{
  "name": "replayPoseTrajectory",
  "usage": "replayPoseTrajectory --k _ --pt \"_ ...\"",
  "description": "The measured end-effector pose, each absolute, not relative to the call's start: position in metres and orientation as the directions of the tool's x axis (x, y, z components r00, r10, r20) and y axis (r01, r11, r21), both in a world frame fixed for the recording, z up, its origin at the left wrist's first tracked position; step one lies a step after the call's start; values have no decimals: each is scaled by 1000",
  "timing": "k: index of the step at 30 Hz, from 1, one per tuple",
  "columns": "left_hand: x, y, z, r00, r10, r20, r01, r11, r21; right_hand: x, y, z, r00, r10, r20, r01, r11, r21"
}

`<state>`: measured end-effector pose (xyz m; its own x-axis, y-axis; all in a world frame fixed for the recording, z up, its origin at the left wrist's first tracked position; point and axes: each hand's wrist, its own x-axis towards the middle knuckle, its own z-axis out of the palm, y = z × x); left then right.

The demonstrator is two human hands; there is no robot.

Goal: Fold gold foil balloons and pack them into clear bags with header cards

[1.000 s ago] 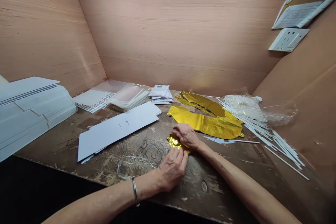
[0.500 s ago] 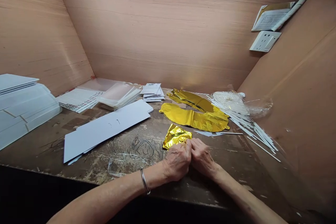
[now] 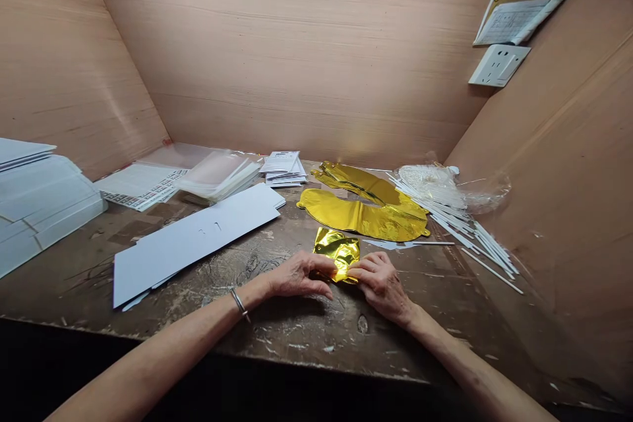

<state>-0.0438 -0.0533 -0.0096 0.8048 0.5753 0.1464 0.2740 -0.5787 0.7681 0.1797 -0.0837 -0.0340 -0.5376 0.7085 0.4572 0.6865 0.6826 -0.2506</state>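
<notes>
My left hand [image 3: 299, 275] and my right hand [image 3: 380, 287] meet over a crumpled, folded gold foil balloon [image 3: 337, 249] lying on the worn, scarred tabletop [image 3: 301, 336]. The fingers [image 3: 324, 270] of my left hand close on its lower edge from one side, and those of my right hand pinch it from the other, so both are gripping the foil. Just beyond it lie two flat gold foil balloons [image 3: 363, 214], with a spread of white plastic sticks [image 3: 457, 217] to their right and a long white cardboard blank [image 3: 195, 244] to the left.
</notes>
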Motion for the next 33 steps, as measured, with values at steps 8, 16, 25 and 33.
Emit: replayPoseTrajectory --k 8,16,25,33 --pt "-33 -29 -33 560 821 113 221 -280 934 168 -76 -33 -44 990 132 705 124 -698" --pt "-7 -17 -24 102 992 -76 328 38 944 156 -56 -26 106 987 120 809 -15 -588" --pt "-9 -6 -32 115 970 -216 315 171 933 172 -75 -22 -417 897 149 839 443 -317" --pt "-9 -4 -20 185 943 -278 361 198 911 163 -81 -30 -646 681 345 763 566 311"
